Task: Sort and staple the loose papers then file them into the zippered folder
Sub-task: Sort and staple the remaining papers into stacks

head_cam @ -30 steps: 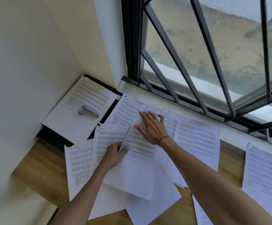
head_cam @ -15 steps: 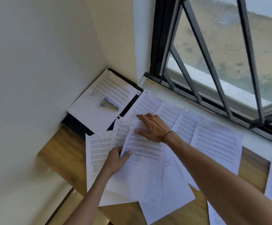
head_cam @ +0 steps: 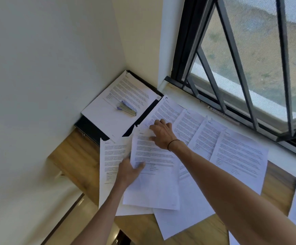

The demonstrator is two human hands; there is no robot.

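The right hand point(head_cam: 161, 134) has slid off the raised sheet point(head_cam: 152, 167) toward the pages at the back, fingers spread and flat on paper, gripping nothing. The left hand point(head_cam: 128, 172) keeps its pinch on that sheet's left edge, thumb on top. Sorting is still under way, by the look of it; nothing here is ready to staple. The loose papers point(head_cam: 239, 156) fan across the wooden desk point(head_cam: 73, 156), white, printed, overlapping. The stapler point(head_cam: 126, 109) waits on a page atop the black folder point(head_cam: 90, 129) in the corner.
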